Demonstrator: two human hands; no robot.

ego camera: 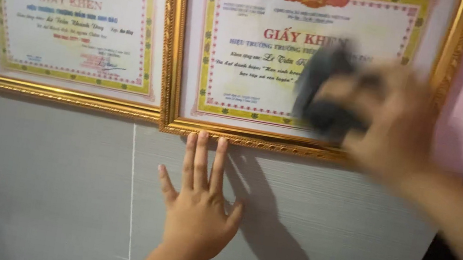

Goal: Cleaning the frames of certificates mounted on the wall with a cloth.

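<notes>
Wiping the glass of a framed certificate [292,59].
Right hand [392,115], blurred, clutches a dark cloth [327,95]; left hand [199,205], flat and open, braces on the grey wall [50,182], fingertips at the gold frame; the next stroke calls for steady pressure.

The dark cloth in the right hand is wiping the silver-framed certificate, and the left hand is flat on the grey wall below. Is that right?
Not quite. The head view shows the frame is gold, not silver. The right hand does press the dark cloth to it, with the left hand flat on the grey wall.
</notes>
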